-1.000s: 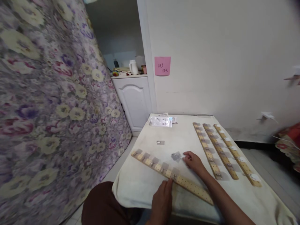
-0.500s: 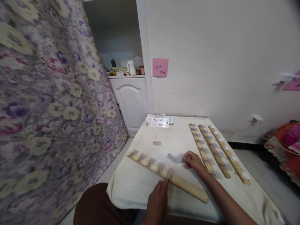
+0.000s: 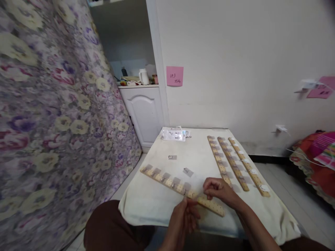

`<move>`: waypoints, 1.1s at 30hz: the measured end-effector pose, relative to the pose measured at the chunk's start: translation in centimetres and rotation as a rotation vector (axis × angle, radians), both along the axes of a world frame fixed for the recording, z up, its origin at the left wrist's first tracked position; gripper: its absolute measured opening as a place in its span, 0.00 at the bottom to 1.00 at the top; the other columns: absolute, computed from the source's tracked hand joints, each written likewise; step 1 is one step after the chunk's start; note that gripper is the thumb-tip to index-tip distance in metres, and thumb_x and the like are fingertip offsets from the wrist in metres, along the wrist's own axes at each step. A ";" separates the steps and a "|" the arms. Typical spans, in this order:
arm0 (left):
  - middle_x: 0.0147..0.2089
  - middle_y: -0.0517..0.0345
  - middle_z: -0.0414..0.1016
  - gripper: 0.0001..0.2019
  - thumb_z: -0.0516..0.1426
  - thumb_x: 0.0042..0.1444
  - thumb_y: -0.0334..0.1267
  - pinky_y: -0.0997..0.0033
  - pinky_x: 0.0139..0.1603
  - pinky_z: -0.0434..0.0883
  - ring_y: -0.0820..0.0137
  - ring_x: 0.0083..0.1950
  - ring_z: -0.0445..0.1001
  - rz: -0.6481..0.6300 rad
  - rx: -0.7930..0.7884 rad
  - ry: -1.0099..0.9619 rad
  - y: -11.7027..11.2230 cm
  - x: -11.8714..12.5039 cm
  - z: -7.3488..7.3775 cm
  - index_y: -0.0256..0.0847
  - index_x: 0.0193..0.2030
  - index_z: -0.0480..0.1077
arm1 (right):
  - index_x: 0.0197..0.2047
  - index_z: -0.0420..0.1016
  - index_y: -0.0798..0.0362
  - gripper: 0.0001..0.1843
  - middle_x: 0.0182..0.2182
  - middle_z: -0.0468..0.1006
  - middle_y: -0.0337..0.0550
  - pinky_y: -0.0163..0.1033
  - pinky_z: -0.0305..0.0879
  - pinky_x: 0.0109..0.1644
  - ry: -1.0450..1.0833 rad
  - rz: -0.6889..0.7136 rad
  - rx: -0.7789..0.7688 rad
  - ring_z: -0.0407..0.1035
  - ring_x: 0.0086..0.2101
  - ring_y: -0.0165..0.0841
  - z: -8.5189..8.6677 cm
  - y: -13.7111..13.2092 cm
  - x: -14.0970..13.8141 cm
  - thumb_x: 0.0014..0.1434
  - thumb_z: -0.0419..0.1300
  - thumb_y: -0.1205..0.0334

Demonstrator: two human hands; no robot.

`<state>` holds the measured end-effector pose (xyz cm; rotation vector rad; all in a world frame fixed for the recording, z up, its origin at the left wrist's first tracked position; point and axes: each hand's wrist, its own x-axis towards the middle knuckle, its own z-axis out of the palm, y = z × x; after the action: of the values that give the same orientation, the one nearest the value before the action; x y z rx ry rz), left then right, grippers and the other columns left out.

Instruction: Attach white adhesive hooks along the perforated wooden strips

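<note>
A long perforated wooden strip (image 3: 167, 181) with several small clear hooks along it lies slanted across the near part of the cloth-covered table (image 3: 199, 160). My left hand (image 3: 183, 218) is over the strip's near end with its fingers curled. My right hand (image 3: 218, 190) is just to its right, fingers pinched together on a small clear piece too small to name. The two hands nearly meet above the strip. A loose clear hook (image 3: 187, 171) and another (image 3: 172, 157) lie on the cloth beyond.
Three more wooden strips (image 3: 232, 162) lie side by side at the table's right. A clear packet (image 3: 173, 135) sits at the far edge near the wall. A floral mattress (image 3: 52, 115) stands at the left. A white cabinet (image 3: 145, 111) is behind.
My right hand has drawn back from the loose hooks toward me and now meets my left hand over the strip. One clear hook stays on the cloth. The view has shifted slightly.
</note>
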<state>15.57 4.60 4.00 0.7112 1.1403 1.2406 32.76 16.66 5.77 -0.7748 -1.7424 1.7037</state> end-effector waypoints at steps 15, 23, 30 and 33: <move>0.21 0.67 0.69 0.22 0.64 0.42 0.50 0.79 0.19 0.60 0.77 0.18 0.68 0.175 0.060 0.083 0.6 1.0 -1.2 0.39 0.38 0.64 | 0.44 0.68 0.53 0.19 0.28 0.74 0.38 0.35 0.65 0.29 0.019 0.119 -0.138 0.69 0.25 0.29 -1.1 -1.4 0.1 0.53 0.60 0.50; 0.24 0.68 0.69 0.25 0.64 0.40 0.52 0.77 0.21 0.64 0.74 0.21 0.71 0.179 0.027 0.168 1.3 1.3 -3.5 0.40 0.40 0.62 | 0.37 0.72 0.54 0.09 0.24 0.69 0.35 0.33 0.57 0.31 -0.154 -0.107 0.185 0.63 0.27 0.29 -3.0 -0.7 -1.8 0.51 0.56 0.66; 0.28 0.63 0.69 0.16 0.56 0.52 0.49 0.75 0.25 0.66 0.74 0.25 0.70 0.160 0.097 0.435 0.5 0.2 -4.5 0.40 0.41 0.65 | 0.37 0.72 0.54 0.09 0.23 0.68 0.35 0.33 0.55 0.30 -0.193 -0.112 0.215 0.61 0.26 0.30 -4.9 1.2 -1.6 0.52 0.54 0.64; 0.35 0.56 0.72 0.11 0.50 0.58 0.42 0.69 0.39 0.70 0.68 0.37 0.72 0.088 0.266 0.779 -0.1 -0.2 -4.2 0.41 0.42 0.70 | 0.37 0.71 0.54 0.09 0.23 0.67 0.34 0.33 0.54 0.29 -0.187 -0.108 0.177 0.61 0.25 0.29 -5.6 1.5 -1.4 0.52 0.55 0.64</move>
<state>15.40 4.55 -0.15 1.4354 1.6571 1.2291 31.33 18.14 0.18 -0.9537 -1.9100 1.4224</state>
